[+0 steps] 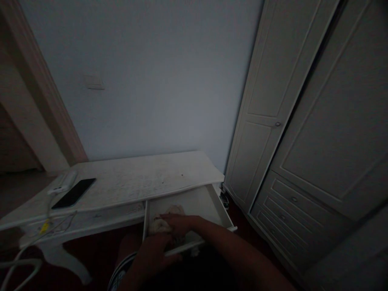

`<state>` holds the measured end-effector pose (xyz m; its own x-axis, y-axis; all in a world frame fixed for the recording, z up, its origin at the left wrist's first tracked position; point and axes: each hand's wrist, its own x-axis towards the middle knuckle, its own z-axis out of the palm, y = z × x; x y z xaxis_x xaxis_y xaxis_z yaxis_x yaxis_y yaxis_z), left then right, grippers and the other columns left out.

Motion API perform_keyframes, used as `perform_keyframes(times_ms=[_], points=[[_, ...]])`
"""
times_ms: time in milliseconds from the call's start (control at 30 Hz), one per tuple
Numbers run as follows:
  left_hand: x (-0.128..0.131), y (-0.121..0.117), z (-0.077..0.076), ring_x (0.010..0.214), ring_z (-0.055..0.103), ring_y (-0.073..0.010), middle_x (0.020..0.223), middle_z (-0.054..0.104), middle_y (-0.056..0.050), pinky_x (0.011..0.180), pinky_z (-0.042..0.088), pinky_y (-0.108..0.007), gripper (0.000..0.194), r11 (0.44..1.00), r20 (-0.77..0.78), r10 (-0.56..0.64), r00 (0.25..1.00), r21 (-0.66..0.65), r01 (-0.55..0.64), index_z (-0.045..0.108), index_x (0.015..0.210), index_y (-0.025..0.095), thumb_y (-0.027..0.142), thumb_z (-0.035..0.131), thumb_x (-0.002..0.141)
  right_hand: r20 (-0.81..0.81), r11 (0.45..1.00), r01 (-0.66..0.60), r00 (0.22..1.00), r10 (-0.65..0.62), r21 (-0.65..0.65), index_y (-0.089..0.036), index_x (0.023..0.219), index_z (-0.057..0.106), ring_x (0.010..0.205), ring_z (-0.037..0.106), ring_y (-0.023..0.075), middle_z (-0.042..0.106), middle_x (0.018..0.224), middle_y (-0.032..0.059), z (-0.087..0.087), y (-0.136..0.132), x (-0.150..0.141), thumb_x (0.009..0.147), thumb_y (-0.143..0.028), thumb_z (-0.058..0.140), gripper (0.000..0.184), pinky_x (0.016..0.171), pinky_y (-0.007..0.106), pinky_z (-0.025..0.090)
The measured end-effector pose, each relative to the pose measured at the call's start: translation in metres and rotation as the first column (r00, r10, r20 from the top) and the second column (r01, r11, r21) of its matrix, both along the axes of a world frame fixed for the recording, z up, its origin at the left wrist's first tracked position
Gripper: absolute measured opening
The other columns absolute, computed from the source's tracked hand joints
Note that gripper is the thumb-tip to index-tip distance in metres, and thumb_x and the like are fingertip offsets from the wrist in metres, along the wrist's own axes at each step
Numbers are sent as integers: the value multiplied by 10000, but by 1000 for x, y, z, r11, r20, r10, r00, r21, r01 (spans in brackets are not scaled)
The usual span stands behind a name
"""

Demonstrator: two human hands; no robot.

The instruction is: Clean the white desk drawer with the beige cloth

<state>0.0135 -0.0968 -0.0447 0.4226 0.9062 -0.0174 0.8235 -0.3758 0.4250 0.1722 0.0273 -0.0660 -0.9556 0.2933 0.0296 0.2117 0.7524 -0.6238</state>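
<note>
A pulled-out white drawer (209,202) juts from the right part of a white desk (133,178). In its left half lies a crumpled, pale beige cloth (159,226). My right hand (180,224) reaches into the drawer, its fingers bent over the cloth and closed on it. At the drawer's front left corner, my left hand (154,248) wraps over the front edge, fingers inside beside the cloth and thumb outside. Dim light hides the fingertips of both hands.
On the desk's left lie a dark phone (74,193) and a white power strip (63,182); a white cable (27,262) with a yellow tag hangs in front. A white wardrobe (260,121) stands at the right. Dark shoes (224,200) sit beside the desk.
</note>
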Motion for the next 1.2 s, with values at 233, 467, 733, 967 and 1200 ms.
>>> perform_keyframes(times_ms=[233, 467, 733, 967, 1200], points=[[-5, 11, -17, 1092, 675, -246, 1149, 742, -80, 989, 508, -384, 251, 991, 313, 76, 947, 80, -106, 681, 1069, 249, 379, 478, 1000, -153, 943, 89, 978, -144, -320, -151, 1374, 602, 1343, 553, 253, 582, 1470, 119, -7, -1, 15, 857, -241, 726, 540, 1154, 354, 391], [-11, 27, -28, 1002, 696, -258, 1043, 763, -78, 935, 545, -398, 143, 989, 290, 118, 950, 48, -138, 711, 930, 244, 251, 573, 894, -159, 944, 70, 979, -127, -322, -133, 1330, 631, 1295, 582, 247, 627, 1404, 131, -10, 0, 16, 905, -296, 714, 462, 1154, 364, 388], [-16, 36, -46, 975, 703, -246, 1020, 762, -75, 911, 548, -381, 137, 984, 264, 159, 951, 33, -174, 712, 915, 229, 255, 580, 887, -102, 957, 118, 983, -150, -267, -176, 1415, 579, 1382, 509, 252, 560, 1493, 124, -1, -5, 21, 898, -323, 743, 562, 1187, 370, 336], [-16, 42, -52, 944, 692, -250, 974, 748, -70, 894, 533, -388, 108, 979, 175, 189, 966, 41, -199, 693, 913, 228, 253, 592, 883, -109, 976, 81, 988, -104, -203, -171, 1301, 641, 1308, 564, 239, 625, 1409, 112, -1, -7, 19, 939, -281, 682, 380, 1149, 352, 384], [-11, 35, -44, 934, 682, -243, 965, 731, -81, 900, 522, -387, 143, 975, 156, 201, 967, 67, -213, 669, 902, 219, 240, 529, 922, -129, 994, 82, 988, -90, -68, -145, 1316, 629, 1345, 535, 256, 600, 1430, 149, 2, -11, 20, 954, -254, 658, 379, 1179, 368, 350]])
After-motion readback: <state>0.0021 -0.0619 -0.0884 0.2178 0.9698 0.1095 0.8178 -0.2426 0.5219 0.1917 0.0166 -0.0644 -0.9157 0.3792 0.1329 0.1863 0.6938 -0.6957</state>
